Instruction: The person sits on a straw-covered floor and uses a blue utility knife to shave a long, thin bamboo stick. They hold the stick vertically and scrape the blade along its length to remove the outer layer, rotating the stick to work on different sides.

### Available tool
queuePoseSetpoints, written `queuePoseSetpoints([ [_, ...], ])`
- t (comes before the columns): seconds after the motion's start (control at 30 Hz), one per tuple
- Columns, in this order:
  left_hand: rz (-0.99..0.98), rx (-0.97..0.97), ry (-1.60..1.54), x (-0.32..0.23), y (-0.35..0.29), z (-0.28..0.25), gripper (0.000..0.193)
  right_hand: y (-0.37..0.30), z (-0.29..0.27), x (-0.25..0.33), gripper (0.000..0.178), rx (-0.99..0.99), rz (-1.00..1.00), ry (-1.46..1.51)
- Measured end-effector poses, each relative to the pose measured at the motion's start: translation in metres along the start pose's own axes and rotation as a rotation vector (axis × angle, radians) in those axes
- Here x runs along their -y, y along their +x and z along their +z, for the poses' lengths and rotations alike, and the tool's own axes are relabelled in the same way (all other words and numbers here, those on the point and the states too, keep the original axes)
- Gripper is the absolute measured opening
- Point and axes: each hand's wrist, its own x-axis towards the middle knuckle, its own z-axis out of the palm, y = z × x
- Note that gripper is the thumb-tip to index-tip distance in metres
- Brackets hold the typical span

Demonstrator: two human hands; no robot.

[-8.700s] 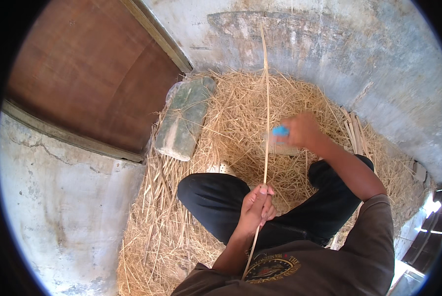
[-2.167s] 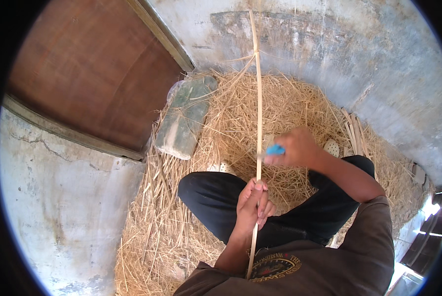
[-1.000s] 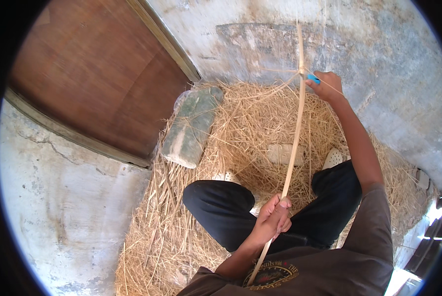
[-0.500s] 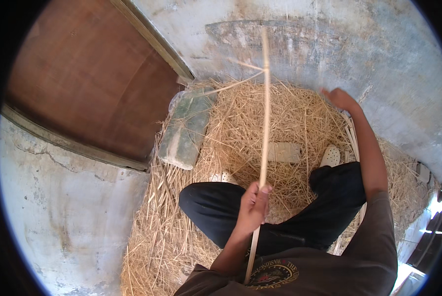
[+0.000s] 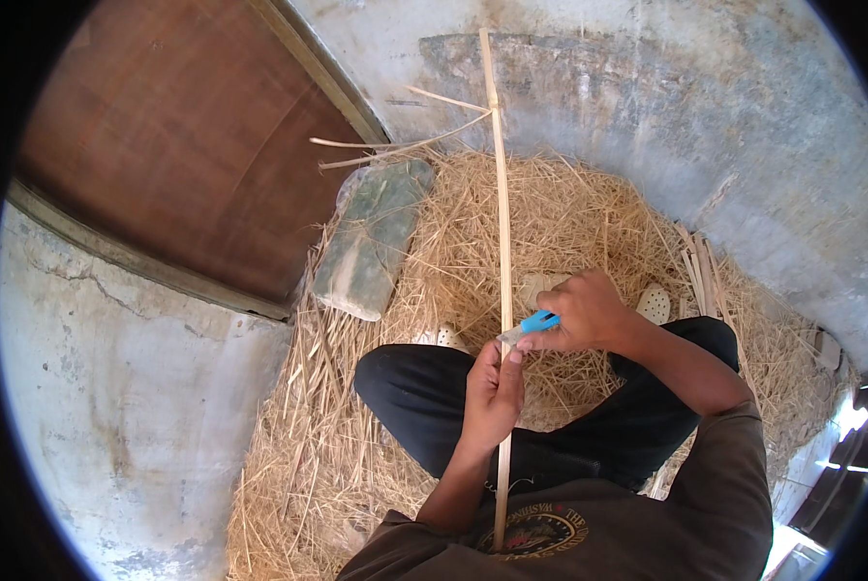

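Observation:
A long pale wooden stick (image 5: pixel 503 213), with thin side twigs near its far end, runs upright through the middle of the view toward my chest. My left hand (image 5: pixel 493 399) grips it partway along, over my lap. A small knife with a blue handle (image 5: pixel 540 321) is in my closed right hand (image 5: pixel 586 312). Its blade lies against the stick just above my left thumb, where the fingertips of both hands come close together.
Straw (image 5: pixel 540 208) covers the floor around my crossed legs. A greenish stone block (image 5: pixel 376 242) lies at the left, below a brown door panel (image 5: pixel 192 145). Loose strips (image 5: pixel 702 276) lie to the right, by the curving plastered wall (image 5: pixel 744 126).
My right hand has come in from the far right by the wall to the stick, with the blue-handled knife. The stick's far end has shifted left.

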Motion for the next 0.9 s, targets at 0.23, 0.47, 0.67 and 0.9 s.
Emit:
queuePoseSetpoints([
  [0.23, 0.021, -0.011, 0.026, 0.0, -0.004, 0.003, 0.015, -0.002, 0.017, -0.012, 0.066, -0.148, -0.047, -0.015],
  [0.47, -0.047, 0.073, -0.131, 0.01, -0.002, 0.003, 0.019, 0.007, 0.017, -0.027, 0.068, -0.151, 0.023, -0.068],
  [0.67, -0.081, 0.108, -0.231, 0.011, -0.009, 0.005, 0.018, 0.006, 0.016, -0.027, 0.066, -0.205, -0.06, -0.058],
  [0.9, -0.068, 0.164, -0.115, 0.012, -0.014, 0.014, 0.021, 0.036, 0.0, -0.1, 0.069, -0.331, 0.137, -0.206],
])
